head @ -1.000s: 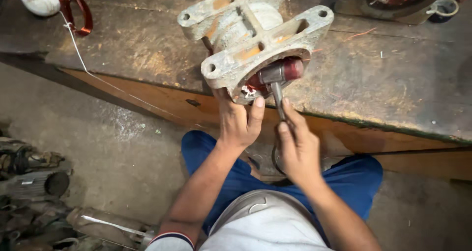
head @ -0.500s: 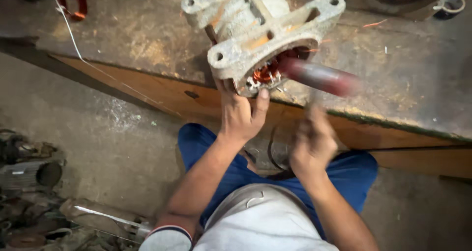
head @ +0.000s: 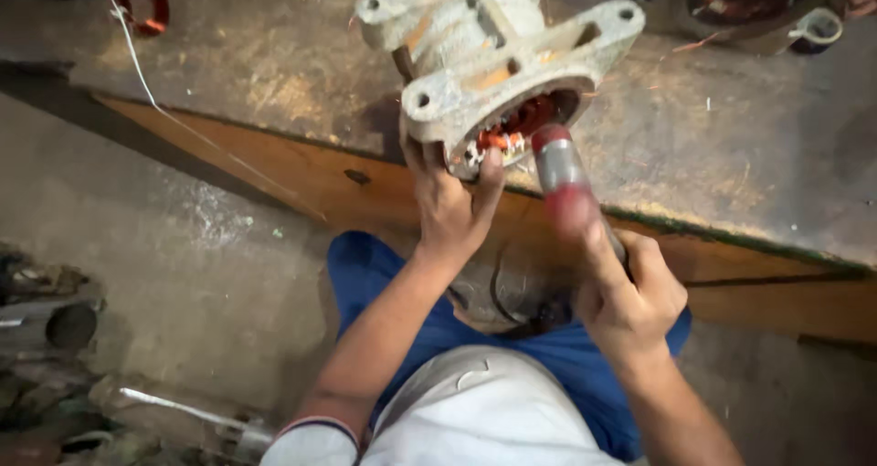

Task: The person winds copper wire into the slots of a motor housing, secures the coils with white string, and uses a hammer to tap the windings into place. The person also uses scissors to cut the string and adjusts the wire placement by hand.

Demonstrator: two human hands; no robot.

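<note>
1. The left hand (head: 449,203) still grips the motor housing (head: 493,59) at the workbench (head: 731,155) edge.
2. The right hand (head: 630,292), fingers clamped on the hammer (head: 562,169), has brought its head back to the housing's opening.

Single head cam – steep look-down, close over workbench (head: 274,110) edge.

A repair workshop — scarred wooden workbench (head: 274,91), motor housing (head: 493,55) with copper windings, scrap metal parts (head: 55,320).
</note>
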